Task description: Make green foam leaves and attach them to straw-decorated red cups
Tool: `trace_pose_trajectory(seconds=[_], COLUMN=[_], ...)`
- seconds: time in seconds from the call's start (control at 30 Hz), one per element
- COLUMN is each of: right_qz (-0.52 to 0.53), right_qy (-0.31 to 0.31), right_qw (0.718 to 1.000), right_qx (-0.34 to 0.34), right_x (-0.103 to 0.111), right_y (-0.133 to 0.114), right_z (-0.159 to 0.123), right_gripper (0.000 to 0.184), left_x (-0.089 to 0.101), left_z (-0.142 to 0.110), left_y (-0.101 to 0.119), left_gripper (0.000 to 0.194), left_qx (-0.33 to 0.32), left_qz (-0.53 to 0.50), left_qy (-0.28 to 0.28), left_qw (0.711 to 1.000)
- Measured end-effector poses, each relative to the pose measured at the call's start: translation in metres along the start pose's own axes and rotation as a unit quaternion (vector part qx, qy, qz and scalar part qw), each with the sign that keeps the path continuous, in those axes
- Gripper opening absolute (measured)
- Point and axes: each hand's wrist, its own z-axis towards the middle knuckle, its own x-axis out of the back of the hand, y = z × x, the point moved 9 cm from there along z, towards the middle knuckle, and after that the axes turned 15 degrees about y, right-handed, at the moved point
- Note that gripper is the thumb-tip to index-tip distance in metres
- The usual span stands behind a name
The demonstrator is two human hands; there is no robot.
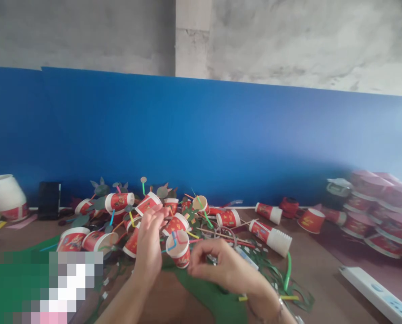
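A red paper cup (178, 253) with a white rim stands upright between my hands, with a blue and a pink bendy straw at its mouth. My left hand (149, 240) is raised to the left of the cup, fingers stretched out and apart from it. To the right, my right hand (217, 263) is curled, thumb and fingers drawn together close against the cup's side. Whatever those fingertips hold, if anything, is hidden. Below the right hand, a green paper sheet (211, 292) lies on the brown table (167, 297).
Behind my hands lies a heap of red cups (120, 201), straws and green paper scraps. Stacked cups (271, 237) lie to the right, near a white power strip (378, 288) and bagged cups (383, 211). A blue panel (201, 135) stands behind. A black phone-like object (48, 201) is at left.
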Motion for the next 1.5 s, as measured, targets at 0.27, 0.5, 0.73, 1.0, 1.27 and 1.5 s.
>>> trace_pose_trajectory(seconds=[0.27,0.5,0.73,1.0,1.27,1.5], right_qz=[-0.169,-0.288,-0.266,-0.283,-0.341,-0.375], right_qy=[0.115,0.101,0.028,0.053,0.132,0.155], right_qw=[0.977,0.951,0.959,0.956,0.929,0.913], right_qx=[-0.055,-0.047,-0.096,-0.048,-0.054,-0.050], right_x=[0.061,0.070,0.063,0.067,0.078,0.083], right_y=[0.054,0.071,0.081,0.083,0.100,0.102], right_z=[0.020,0.018,0.013,0.020,0.026,0.036], right_gripper=[0.016,0.012,0.008,0.010,0.038,0.032], left_x=[-0.027,-0.019,-0.021,-0.017,-0.018,-0.034], left_z=[-0.012,0.005,0.005,0.011,0.009,-0.030], left_y=[0.006,0.006,-0.025,-0.010,-0.017,0.026], left_gripper=[0.006,0.008,0.008,0.011,0.024,0.024], left_qx=[-0.224,-0.267,-0.208,-0.210,-0.207,-0.295], left_qz=[0.415,0.467,0.450,0.456,0.431,0.351], left_qy=[-0.250,-0.190,-0.267,-0.239,-0.234,-0.247], left_qw=[0.845,0.821,0.826,0.831,0.846,0.854])
